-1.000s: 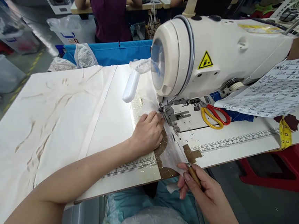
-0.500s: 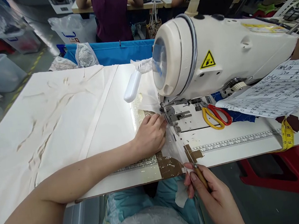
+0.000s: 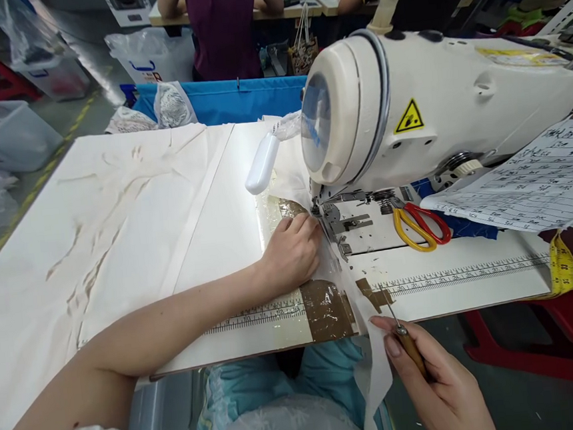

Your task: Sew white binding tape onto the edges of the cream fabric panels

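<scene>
My left hand (image 3: 292,249) lies curled on a strip of sheer white fabric (image 3: 365,342), pressing it down just left of the presser foot (image 3: 323,216) of the white sewing machine (image 3: 407,104). The fabric runs from the needle over the table's front edge and hangs down. My right hand (image 3: 445,388) is off the front edge, closed around a wooden-handled awl (image 3: 405,338) whose metal tip points up toward the taped ruler.
Red and yellow scissors (image 3: 420,224) lie on the machine bed, with a printed sheet (image 3: 535,186) and a yellow tape measure (image 3: 562,264) to the right. A white table (image 3: 131,222) stretches left. A blue bin (image 3: 226,100) and two seated people are behind.
My right hand with the awl has drawn back and right, off the table edge. The fabric strip now hangs lower over the edge. My left hand has stayed by the presser foot.
</scene>
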Tool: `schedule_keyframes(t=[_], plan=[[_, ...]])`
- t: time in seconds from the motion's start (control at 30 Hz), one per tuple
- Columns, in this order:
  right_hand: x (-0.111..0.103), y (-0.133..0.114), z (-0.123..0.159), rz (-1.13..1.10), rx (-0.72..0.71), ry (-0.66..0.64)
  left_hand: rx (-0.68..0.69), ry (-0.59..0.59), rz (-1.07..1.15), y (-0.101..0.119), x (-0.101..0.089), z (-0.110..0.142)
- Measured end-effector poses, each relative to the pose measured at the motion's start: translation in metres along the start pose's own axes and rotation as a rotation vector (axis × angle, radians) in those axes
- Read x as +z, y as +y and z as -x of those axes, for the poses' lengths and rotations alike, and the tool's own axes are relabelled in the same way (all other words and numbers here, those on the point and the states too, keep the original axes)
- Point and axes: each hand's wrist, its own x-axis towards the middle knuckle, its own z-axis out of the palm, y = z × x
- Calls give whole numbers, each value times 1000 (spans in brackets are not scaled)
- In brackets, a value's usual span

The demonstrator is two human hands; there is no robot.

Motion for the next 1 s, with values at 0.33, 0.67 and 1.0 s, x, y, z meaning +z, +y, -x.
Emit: schedule_keyframes(t=[0.33,0.67,1.0], plan=[[16,-58,-9,-146,-296,-103,81,15,-113,-15,1,-23],[18,-31,-42,205,-511,-134,-21,237,277,-41,17,-20],[47,-17,-90,616,-608,177,-11,234,496,-53,16,-21]])
